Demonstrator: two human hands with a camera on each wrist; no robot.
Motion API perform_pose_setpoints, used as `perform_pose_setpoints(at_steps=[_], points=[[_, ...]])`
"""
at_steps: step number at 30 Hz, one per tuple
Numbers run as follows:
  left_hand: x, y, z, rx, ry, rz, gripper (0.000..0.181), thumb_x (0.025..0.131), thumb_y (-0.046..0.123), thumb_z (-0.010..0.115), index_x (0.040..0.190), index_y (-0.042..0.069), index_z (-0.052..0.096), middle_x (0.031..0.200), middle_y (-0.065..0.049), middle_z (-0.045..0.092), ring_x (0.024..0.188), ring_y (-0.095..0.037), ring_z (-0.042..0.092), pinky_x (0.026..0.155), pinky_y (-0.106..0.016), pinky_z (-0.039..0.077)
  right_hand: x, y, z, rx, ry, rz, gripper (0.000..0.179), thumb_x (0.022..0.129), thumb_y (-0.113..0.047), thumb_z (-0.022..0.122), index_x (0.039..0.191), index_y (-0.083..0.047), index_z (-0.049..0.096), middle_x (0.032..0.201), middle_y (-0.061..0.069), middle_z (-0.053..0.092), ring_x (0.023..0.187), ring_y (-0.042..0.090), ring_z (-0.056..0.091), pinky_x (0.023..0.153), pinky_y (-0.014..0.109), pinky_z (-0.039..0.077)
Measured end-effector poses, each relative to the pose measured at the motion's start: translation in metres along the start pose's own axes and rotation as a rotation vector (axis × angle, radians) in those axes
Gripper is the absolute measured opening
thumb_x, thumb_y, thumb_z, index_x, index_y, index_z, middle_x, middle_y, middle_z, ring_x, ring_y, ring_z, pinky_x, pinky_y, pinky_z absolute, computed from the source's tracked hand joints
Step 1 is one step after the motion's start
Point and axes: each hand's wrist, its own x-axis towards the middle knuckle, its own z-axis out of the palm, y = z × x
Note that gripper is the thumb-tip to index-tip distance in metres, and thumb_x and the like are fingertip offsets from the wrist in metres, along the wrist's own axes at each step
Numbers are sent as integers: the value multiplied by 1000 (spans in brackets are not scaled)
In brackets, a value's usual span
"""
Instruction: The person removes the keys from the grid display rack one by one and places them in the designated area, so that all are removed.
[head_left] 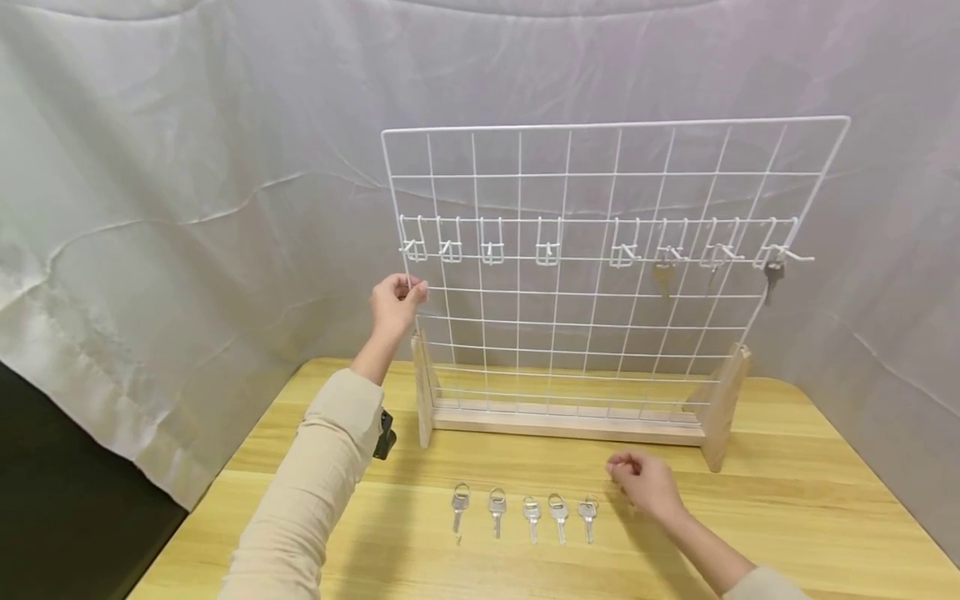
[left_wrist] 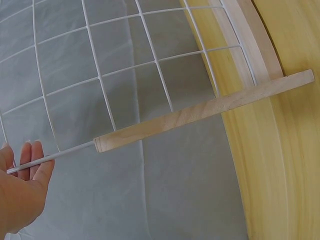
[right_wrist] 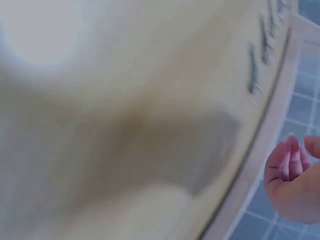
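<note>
My left hand (head_left: 393, 308) grips the left edge wire of an upright white wire grid (head_left: 615, 124); the left wrist view shows the fingers and thumb around that wire, above the wooden side foot (left_wrist: 210, 107). My right hand (head_left: 648, 483) hovers over the table with fingers loosely curled and nothing visible in them. Left of it, several silver keys with rings lie in a row, the nearest key (head_left: 588, 510) just beside the fingers. Three keys hang on the right-hand hooks, among them a darker key (head_left: 775, 272) at the far right and a brassy key (head_left: 663, 275).
A row of white hooks (head_left: 547, 252) runs across the grid. The grid stands in a wooden base (head_left: 570, 425) on the wooden table (head_left: 420, 567). Grey curtain (head_left: 225, 125) surrounds the table behind and at the sides. A tiny bit (head_left: 459, 540) lies below the leftmost key.
</note>
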Motion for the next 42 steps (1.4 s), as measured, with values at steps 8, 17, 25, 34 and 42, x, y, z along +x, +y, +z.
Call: perform_pose_setpoints(at_steps=[8,17,25,34,42], points=[[0,1,-3,5,6,-27,17,89,14,62,93,-2,61,91,-21,68,74,-19,62,65,-15,43,17,-30,-34,49,124,-207,22,87,-10,63,103,6,63,91,17,67,69,-5,53,60,15,49],[0,-1,-2,18,-2,-27,19,89,15,62,95,-3,61,94,-22,68,83,-28,63,71,-22,48,31,-68,-68,171,257,-351,25,86,-9,64,103,9,60,77,-32,57,71,-10,54,62,9,49],[1,-1,1,22,-11,-16,18,88,15,62,94,-3,61,93,-23,68,83,-29,63,68,-18,45,41,-110,-96,367,382,-301,10,84,-11,68,93,-13,64,79,-25,63,73,-7,58,66,5,48],[0,-2,1,24,-10,-22,16,88,14,63,92,-2,61,91,-21,68,77,-23,62,64,-15,44,54,-153,-115,467,523,-290,17,83,-3,65,91,-18,60,78,-18,60,74,-1,55,65,4,46],[3,-2,2,1,-24,-11,16,88,12,62,94,-3,60,91,-22,68,87,-35,64,63,-14,44,65,-164,-113,404,538,-178,14,85,-10,64,96,-18,59,78,-20,54,75,-3,51,64,3,45]])
